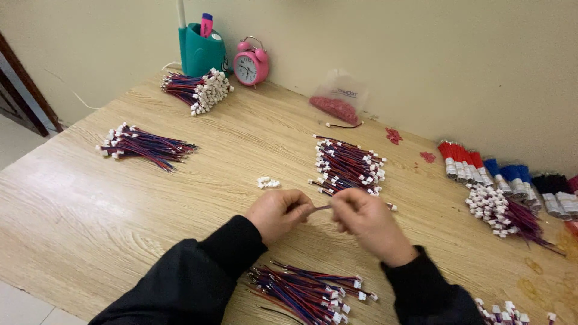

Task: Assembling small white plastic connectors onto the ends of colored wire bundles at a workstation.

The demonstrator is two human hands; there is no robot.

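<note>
My left hand (278, 213) and my right hand (363, 220) meet over the middle of the wooden table (78, 216). Between their fingertips they pinch a thin wire lead (322, 207), each hand closed on one end. Just beyond my right hand lies a stack of red-and-blue wire leads with white connectors (348, 167). A small cluster of loose white connectors (268, 182) sits just beyond my left hand. Another pile of wire leads (310, 292) lies near the table's front edge between my black sleeves.
More wire bundles lie at the left (144, 146), back left (198, 90) and right (503, 210). Red, blue and black wire bundles (500, 171) line the wall. A pink alarm clock (250, 63), teal pen holder (200, 51) and plastic bag of red pieces (337, 102) stand at the back.
</note>
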